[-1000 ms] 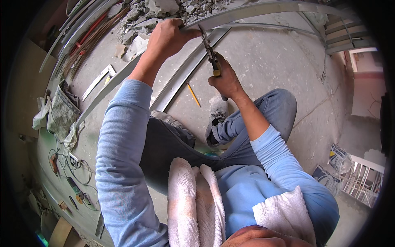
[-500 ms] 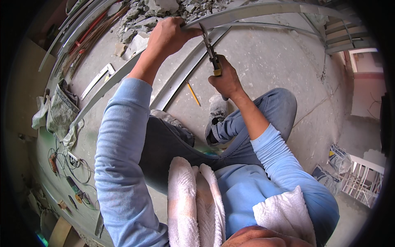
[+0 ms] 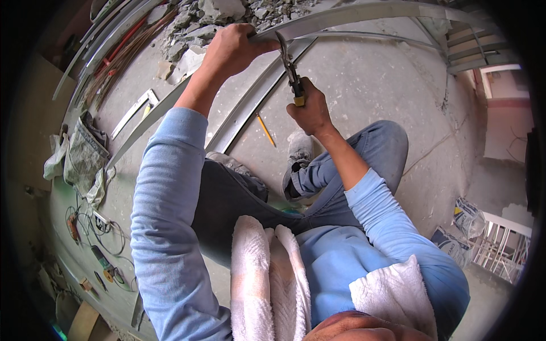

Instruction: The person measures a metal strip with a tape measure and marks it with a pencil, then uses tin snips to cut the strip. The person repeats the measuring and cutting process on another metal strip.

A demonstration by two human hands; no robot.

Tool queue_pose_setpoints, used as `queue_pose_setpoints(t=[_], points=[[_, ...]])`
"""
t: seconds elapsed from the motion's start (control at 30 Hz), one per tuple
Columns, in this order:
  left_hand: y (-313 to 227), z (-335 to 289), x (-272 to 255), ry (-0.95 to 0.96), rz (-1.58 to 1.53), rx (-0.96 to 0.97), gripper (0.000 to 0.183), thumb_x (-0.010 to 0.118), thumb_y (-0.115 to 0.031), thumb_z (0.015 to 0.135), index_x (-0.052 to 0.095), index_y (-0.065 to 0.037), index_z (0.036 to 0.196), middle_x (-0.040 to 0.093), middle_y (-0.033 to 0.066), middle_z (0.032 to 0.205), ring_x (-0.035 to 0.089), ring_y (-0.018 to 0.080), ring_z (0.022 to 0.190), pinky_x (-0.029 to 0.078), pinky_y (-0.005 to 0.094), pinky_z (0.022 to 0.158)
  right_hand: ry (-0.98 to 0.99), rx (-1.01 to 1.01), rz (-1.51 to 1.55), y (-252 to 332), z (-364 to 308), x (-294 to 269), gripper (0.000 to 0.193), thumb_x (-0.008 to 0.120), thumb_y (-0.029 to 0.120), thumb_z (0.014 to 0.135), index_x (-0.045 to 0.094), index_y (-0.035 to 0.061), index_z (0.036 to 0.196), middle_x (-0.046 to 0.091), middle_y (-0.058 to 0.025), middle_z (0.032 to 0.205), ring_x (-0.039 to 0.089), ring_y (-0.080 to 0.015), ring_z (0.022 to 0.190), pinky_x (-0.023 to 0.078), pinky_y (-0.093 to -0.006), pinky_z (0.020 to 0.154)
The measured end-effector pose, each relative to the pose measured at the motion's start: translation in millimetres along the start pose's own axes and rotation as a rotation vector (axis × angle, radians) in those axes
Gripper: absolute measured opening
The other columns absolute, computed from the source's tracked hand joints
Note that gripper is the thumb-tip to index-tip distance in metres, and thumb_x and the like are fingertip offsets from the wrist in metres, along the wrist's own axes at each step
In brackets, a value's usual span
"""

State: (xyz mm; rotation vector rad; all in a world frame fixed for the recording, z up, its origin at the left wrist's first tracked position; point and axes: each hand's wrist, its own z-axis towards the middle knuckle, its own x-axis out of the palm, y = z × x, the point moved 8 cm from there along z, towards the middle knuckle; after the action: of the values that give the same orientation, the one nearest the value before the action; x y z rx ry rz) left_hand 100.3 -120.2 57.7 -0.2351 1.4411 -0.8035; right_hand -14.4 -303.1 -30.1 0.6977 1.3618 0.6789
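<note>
A long, thin metal profile (image 3: 364, 15) runs from the left of the floor up past my hands to the far right. Near its middle my left hand (image 3: 234, 48) is closed around it, thumb stretched along the edge. My right hand (image 3: 311, 109) grips the dark handles of a pair of tin snips (image 3: 291, 71), which show yellow at the end. The jaws of the snips meet the profile's edge just right of my left thumb; whether the blades are fully closed is hard to see. Under my hands, a metal channel (image 3: 244, 108) lies on the floor beside a yellow pencil (image 3: 265, 131).
Broken rubble (image 3: 199, 28) is heaped at the far side. A white metal square (image 3: 133, 113) and a grey sack (image 3: 85, 150) lie to the left, near a corded angle grinder (image 3: 103, 261). Metal bars (image 3: 478, 48) stand far right; a white rack (image 3: 503, 244) stands right.
The profile's left end has shifted slightly up and to the right. My right hand and the snips have moved only a little; my left hand keeps its place.
</note>
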Motion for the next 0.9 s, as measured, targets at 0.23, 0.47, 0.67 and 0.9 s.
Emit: queue_pose_setpoints(t=[0.23, 0.47, 0.67, 0.9], points=[[11.9, 4.0, 4.3, 0.087, 0.005, 0.039, 0.072, 0.071, -0.067, 0.084, 0.072, 0.001, 0.106, 0.069, 0.0169, 0.089, 0.067, 0.0253, 0.083, 0.053, 0.0408, 0.076, -0.04, -0.084, 0.089, -3.9, -0.2, 1.6, 0.032, 0.065, 0.006, 0.07, 0.056, 0.0014, 0.101, 0.053, -0.0098, 0.073, 0.052, -0.0236, 0.065, 0.047, -0.0363, 0.066], [82.5, -10.0, -18.4, 0.326, -0.072, -0.089, 0.083, 0.065, -0.075, 0.079, 0.069, -0.009, 0.13, 0.069, 0.0194, 0.126, 0.066, 0.0344, 0.115, 0.051, 0.0439, 0.098, 0.003, -0.074, 0.208, -11.4, 4.6, -7.8, 0.031, 0.067, 0.005, 0.068, 0.056, 0.0029, 0.097, 0.05, -0.0006, 0.07, 0.047, -0.0123, 0.064, 0.043, -0.0297, 0.062], [67.5, -21.9, -24.0, 0.333, 0.098, -0.161, 0.064, 0.076, -0.059, 0.08, 0.073, -0.007, 0.117, 0.073, 0.014, 0.096, 0.07, 0.0245, 0.084, 0.054, 0.0385, 0.075, 0.087, 0.036, 0.388, -20.6, 1.5, -4.9, 0.03, 0.066, 0.005, 0.07, 0.057, 0.0025, 0.099, 0.051, 0.0025, 0.068, 0.047, -0.0095, 0.062, 0.042, -0.0273, 0.06], [38.9, -22.5, -10.7, 0.318, 0.103, -0.207, 0.054, 0.079, -0.051, 0.082, 0.074, -0.002, 0.105, 0.07, 0.0136, 0.077, 0.069, 0.0213, 0.071, 0.054, 0.0378, 0.066, 0.17, -0.012, 0.364, -28.5, -2.5, 16.4, 0.045, 0.063, 0.005, 0.073, 0.058, 0.002, 0.118, 0.062, -0.0015, 0.082, 0.058, -0.011, 0.073, 0.05, -0.0273, 0.069]])
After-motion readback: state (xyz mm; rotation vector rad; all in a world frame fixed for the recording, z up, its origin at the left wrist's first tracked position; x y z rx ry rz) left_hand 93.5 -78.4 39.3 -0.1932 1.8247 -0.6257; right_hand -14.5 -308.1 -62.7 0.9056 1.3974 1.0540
